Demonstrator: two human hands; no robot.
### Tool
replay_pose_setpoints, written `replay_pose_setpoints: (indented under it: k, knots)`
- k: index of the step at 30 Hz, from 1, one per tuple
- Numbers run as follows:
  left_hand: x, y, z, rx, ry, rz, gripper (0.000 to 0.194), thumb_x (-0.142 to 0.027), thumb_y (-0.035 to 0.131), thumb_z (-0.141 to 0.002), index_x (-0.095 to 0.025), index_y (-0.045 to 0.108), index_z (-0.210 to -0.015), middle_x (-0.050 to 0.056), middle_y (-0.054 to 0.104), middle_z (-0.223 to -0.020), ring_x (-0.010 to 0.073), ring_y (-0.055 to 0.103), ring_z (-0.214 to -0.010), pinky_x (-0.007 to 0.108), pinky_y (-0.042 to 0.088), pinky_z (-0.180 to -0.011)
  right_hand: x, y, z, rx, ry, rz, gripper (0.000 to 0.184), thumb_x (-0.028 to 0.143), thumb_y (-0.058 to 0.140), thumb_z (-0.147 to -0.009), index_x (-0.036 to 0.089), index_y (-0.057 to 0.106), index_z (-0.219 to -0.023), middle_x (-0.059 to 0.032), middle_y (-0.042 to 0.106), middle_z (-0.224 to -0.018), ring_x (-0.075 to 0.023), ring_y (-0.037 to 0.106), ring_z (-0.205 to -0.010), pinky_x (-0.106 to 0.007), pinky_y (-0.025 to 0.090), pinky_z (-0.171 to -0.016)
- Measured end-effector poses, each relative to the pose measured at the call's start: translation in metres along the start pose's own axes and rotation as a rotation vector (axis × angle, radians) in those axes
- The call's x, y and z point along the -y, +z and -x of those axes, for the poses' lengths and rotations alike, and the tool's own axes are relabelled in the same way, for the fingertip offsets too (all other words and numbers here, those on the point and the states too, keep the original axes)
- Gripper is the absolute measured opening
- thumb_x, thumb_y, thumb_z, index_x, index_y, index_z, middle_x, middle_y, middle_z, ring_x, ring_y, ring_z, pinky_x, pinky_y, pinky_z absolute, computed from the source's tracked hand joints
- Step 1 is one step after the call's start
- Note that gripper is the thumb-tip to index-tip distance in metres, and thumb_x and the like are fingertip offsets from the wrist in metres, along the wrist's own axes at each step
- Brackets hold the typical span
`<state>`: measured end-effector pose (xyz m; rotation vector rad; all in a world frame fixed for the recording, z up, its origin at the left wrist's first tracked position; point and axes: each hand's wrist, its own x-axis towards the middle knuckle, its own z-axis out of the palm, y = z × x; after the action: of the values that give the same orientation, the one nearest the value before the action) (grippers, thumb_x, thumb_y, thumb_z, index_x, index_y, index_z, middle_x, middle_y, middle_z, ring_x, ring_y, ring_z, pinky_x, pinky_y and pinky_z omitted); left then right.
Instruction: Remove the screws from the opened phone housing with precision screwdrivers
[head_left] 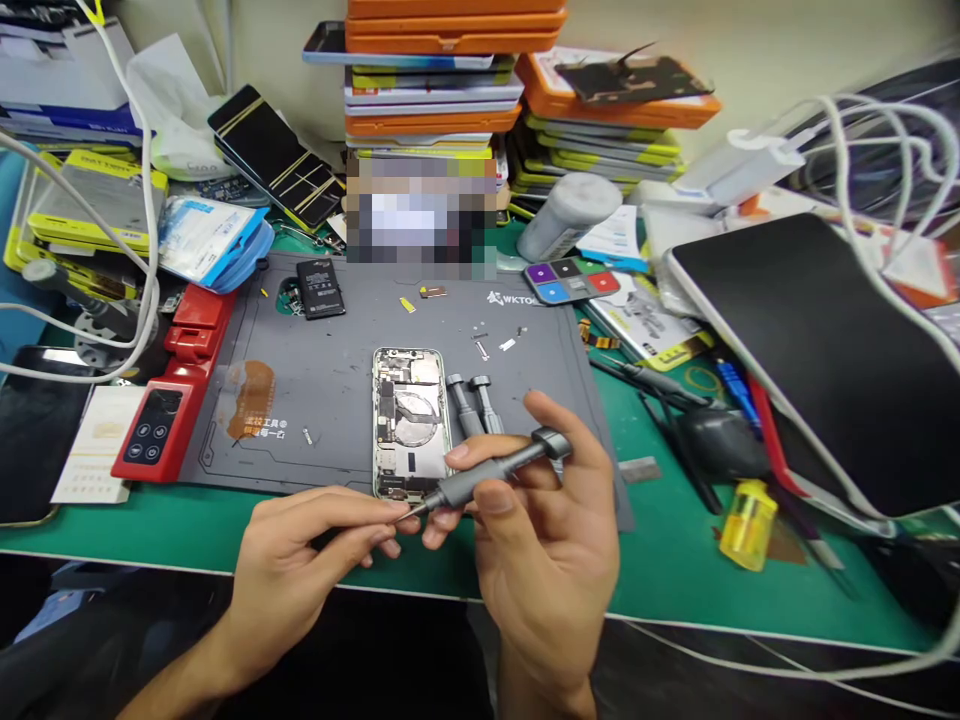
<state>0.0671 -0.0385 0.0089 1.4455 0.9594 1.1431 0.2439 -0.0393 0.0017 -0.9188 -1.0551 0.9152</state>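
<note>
A grey precision screwdriver [472, 482] lies slantwise in my right hand [551, 540], its tip pointing down to the left. The fingers and thumb of that hand close round the handle. My left hand [307, 570] pinches at the screwdriver's tip; whether a tiny part sits between its fingertips cannot be made out. Just beyond the hands is an opened smartphone [411, 420], its inner parts and round coil showing, the lower end partly hidden by the screwdriver and fingers. Two more grey screwdrivers [480, 400] rest beside it on the dark mat [337, 400].
A black phone battery [321, 289] and small metal parts [481, 348] lie on the mat. Left stands a red device [161, 430]; right, a large black-screened tablet [810, 350] and a yellow-handled tool [748, 525]. Orange boxes [450, 40] are stacked behind. White cables [146, 200] hang at left.
</note>
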Motion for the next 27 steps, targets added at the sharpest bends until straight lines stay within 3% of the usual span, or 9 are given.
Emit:
replay_pose_setpoints:
  k: [6, 9, 11, 13, 16, 20, 22, 24, 27]
  knots:
    - [0.001, -0.002, 0.001, 0.035, 0.009, 0.002, 0.044, -0.005, 0.072, -0.102, -0.039, 0.084, -0.126, -0.005, 0.084, -0.107, 0.0084, 0.08, -0.084, 0.012, 0.064, -0.07, 0.001, -0.004, -0.002, -0.005, 0.042, -0.086, 0.047, 0.016, 0.061, -0.109, 0.034, 0.058, -0.153, -0.0001, 0.076, -0.107, -0.009, 0.071, -0.057, -0.019, 0.064, -0.051]
    - [0.001, -0.003, 0.001, 0.067, -0.019, -0.032, 0.044, -0.013, 0.072, -0.105, -0.041, 0.078, -0.138, -0.005, 0.083, -0.116, 0.0082, 0.08, -0.091, 0.013, 0.063, -0.077, 0.002, -0.008, -0.006, -0.109, 0.06, -0.197, 0.04, 0.02, 0.062, -0.11, 0.036, 0.067, -0.146, 0.0012, 0.075, -0.102, -0.0066, 0.068, -0.056, -0.015, 0.058, -0.046]
    - [0.002, -0.003, 0.002, 0.08, -0.036, -0.044, 0.032, -0.021, 0.067, -0.11, -0.037, 0.079, -0.135, -0.004, 0.083, -0.11, 0.0075, 0.078, -0.09, 0.014, 0.061, -0.079, 0.002, -0.008, -0.007, -0.205, 0.024, -0.191, 0.038, 0.022, 0.061, -0.111, 0.037, 0.07, -0.144, 0.0006, 0.075, -0.102, -0.0062, 0.067, -0.057, -0.016, 0.06, -0.048]
    - [0.002, -0.004, 0.003, 0.044, -0.024, -0.036, 0.024, -0.028, 0.057, -0.116, -0.029, 0.081, -0.113, -0.003, 0.079, -0.092, 0.0066, 0.072, -0.079, 0.016, 0.058, -0.074, 0.001, -0.006, -0.005, -0.263, -0.066, -0.105, 0.041, 0.021, 0.059, -0.111, 0.038, 0.069, -0.147, -0.001, 0.074, -0.105, -0.0078, 0.068, -0.062, -0.021, 0.063, -0.052]
    - [0.002, -0.01, 0.008, -0.021, 0.011, -0.054, 0.042, -0.031, 0.047, -0.119, -0.02, 0.066, -0.083, -0.002, 0.062, -0.071, 0.008, 0.059, -0.067, 0.02, 0.049, -0.063, -0.003, -0.001, 0.0, -0.283, -0.23, 0.138, 0.058, 0.011, 0.059, -0.108, 0.039, 0.06, -0.158, -0.0032, 0.074, -0.11, -0.0117, 0.073, -0.073, -0.025, 0.065, -0.056]
    - [0.002, -0.026, 0.015, 0.012, 0.083, -0.225, 0.037, -0.02, 0.048, -0.116, -0.019, 0.057, -0.08, -0.001, 0.053, -0.067, 0.0098, 0.052, -0.066, 0.024, 0.043, -0.062, -0.008, 0.005, -0.003, -0.215, -0.557, 0.55, 0.09, -0.007, 0.075, -0.089, 0.032, 0.052, -0.166, -0.0067, 0.074, -0.117, -0.0219, 0.08, -0.095, -0.037, 0.075, -0.074]
    - [0.003, -0.034, 0.016, 0.008, 0.101, -0.277, 0.036, -0.014, 0.046, -0.115, -0.019, 0.053, -0.08, -0.002, 0.051, -0.068, 0.0091, 0.051, -0.066, 0.023, 0.041, -0.062, -0.009, 0.007, -0.01, -0.119, -0.7, 0.676, 0.091, -0.009, 0.079, -0.084, 0.022, 0.053, -0.165, -0.0074, 0.074, -0.114, -0.0212, 0.081, -0.094, -0.036, 0.075, -0.078]
    - [0.004, -0.039, 0.015, 0.023, 0.097, -0.274, 0.037, -0.011, 0.043, -0.115, -0.019, 0.05, -0.079, -0.002, 0.05, -0.068, 0.0083, 0.05, -0.065, 0.022, 0.039, -0.061, -0.012, 0.01, -0.017, -0.056, -0.707, 0.714, 0.081, -0.009, 0.077, -0.087, 0.016, 0.057, -0.161, -0.0072, 0.075, -0.111, -0.0193, 0.081, -0.094, -0.03, 0.074, -0.079]
    - [0.004, -0.041, 0.012, 0.096, 0.107, -0.252, 0.035, -0.013, 0.044, -0.115, -0.019, 0.05, -0.081, -0.003, 0.05, -0.068, 0.0082, 0.049, -0.065, 0.022, 0.039, -0.062, -0.016, 0.014, -0.022, -0.02, -0.629, 0.704, 0.077, -0.009, 0.075, -0.089, 0.017, 0.058, -0.159, -0.0074, 0.075, -0.112, -0.0196, 0.081, -0.098, -0.03, 0.073, -0.084]
